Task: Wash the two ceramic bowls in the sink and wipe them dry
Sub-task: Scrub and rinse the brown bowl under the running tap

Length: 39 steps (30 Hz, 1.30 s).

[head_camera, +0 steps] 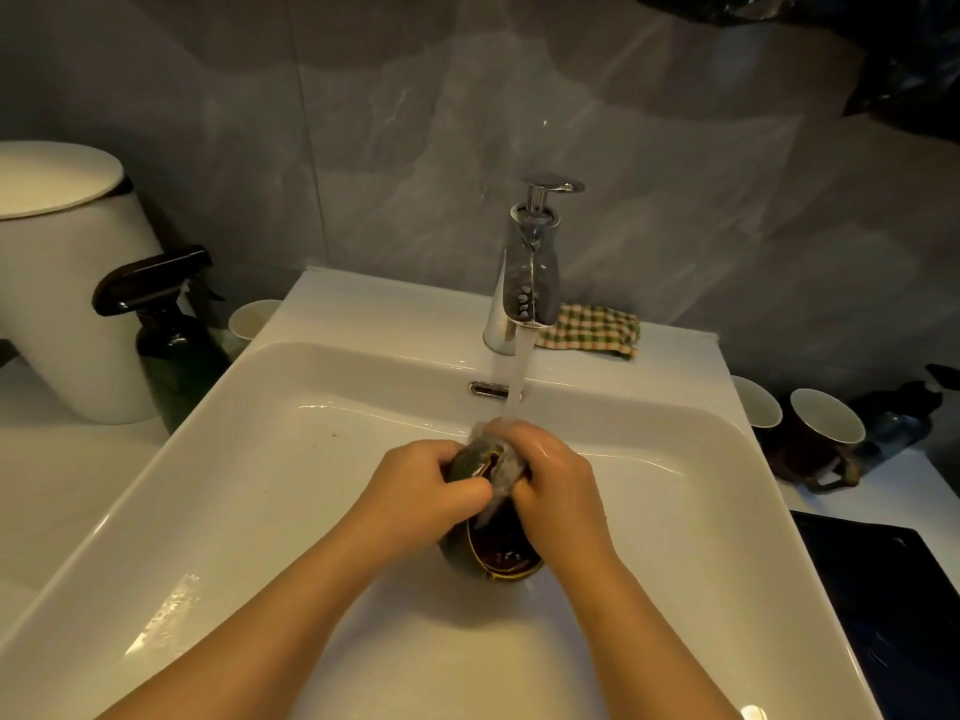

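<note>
1. the two hands cover most of the dark green bowl [496, 561] at the centre of the frame. only its green outside, a pale rim and a brown inside show. whether this is one bowl or two together cannot be told.
2. the left hand [431, 485] is curled round the bowl's upper green edge, gripping it.
3. the right hand [556, 491] is closed on a wet grey cloth [506, 472] pressed against the rim. its fingertips are hidden.
4. water [519, 376] from the chrome tap [530, 272] falls onto the cloth and the right hand.
5. the bowl is low in the white sink [260, 459]. whether it touches the basin floor is unclear.
6. a checked cloth [592, 330] lies on the sink ledge, partly behind the tap.
7. on the table at left stand a dark spray bottle [171, 345], a white bin [67, 283] cut by the frame edge, and a small cup [252, 317].
8. at right are a white cup [756, 405], a dark mug [826, 433] and dim shapes too dark to name. a black tray [893, 589] is cut off at lower right.
9. grey stone-look tiles [363, 148] form the wall.
</note>
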Available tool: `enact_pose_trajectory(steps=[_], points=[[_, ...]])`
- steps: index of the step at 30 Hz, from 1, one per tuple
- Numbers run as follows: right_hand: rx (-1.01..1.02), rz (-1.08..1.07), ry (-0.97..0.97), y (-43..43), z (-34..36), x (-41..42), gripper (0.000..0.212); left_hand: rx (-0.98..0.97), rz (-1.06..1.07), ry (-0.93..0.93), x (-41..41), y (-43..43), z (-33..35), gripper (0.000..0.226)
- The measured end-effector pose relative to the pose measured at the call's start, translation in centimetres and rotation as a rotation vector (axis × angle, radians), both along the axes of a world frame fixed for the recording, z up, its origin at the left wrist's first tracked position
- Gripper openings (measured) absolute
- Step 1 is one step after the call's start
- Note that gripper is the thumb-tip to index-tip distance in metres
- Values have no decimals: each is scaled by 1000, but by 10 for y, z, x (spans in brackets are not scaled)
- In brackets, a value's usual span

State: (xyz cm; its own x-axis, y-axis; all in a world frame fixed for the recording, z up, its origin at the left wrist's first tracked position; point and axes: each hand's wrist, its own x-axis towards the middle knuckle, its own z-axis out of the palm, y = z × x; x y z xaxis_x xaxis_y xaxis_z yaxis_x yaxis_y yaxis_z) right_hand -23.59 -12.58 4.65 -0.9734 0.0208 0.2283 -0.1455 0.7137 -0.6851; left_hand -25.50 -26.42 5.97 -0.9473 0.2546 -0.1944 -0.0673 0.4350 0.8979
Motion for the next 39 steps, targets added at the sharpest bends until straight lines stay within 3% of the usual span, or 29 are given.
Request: enact_pose_trajectory(steps=[4,7,9,11,14,18,20,22,24,28,30,31,33,35,36,39], points=[[-399,-289,-339,-2,-1,-4,27,121,143,2,0,4,-2,14],[-1072,-386,-605,-17,-5,-1,33,108,253,92,2,8,-5,18],[-1327,-427,-746,-26,-2,2,27,60,293,168,2,8,-7,24],[-1256,-449,-729,-28,-7,2,21,35,277,193,2,7,-5,25],[-675,-464,-482,-22,-5,2,16,-18,197,204,2,5,-3,25],[116,-127,-125,-9,8,10,25,-74,2,120,4,6,0,17],[267,60,43,-6,0,7,27,-96,-72,78,4,4,0,24],[139,38,-15,-5,0,7,22,-109,-65,119,4,3,-1,24],[-154,-138,-242,-7,-1,3,12,-87,29,209,3,3,-2,21],[-1094,-499,-573,-30,-7,-1,20,-54,256,294,5,11,-3,20],[-1368,-527,-669,-38,-8,0,18,-24,304,277,5,12,-7,15],[-1343,-531,-675,-38,-9,0,17,17,310,239,4,10,-9,15],[-1007,-530,-574,-30,-7,-2,16,141,252,71,1,6,-7,9],[-553,-477,-360,-16,2,-2,17,213,113,-98,1,3,-4,30],[-421,-393,-277,-10,8,1,22,217,68,-145,0,3,-2,41],[-195,-156,-179,-6,19,8,33,176,70,-133,-4,4,0,44]])
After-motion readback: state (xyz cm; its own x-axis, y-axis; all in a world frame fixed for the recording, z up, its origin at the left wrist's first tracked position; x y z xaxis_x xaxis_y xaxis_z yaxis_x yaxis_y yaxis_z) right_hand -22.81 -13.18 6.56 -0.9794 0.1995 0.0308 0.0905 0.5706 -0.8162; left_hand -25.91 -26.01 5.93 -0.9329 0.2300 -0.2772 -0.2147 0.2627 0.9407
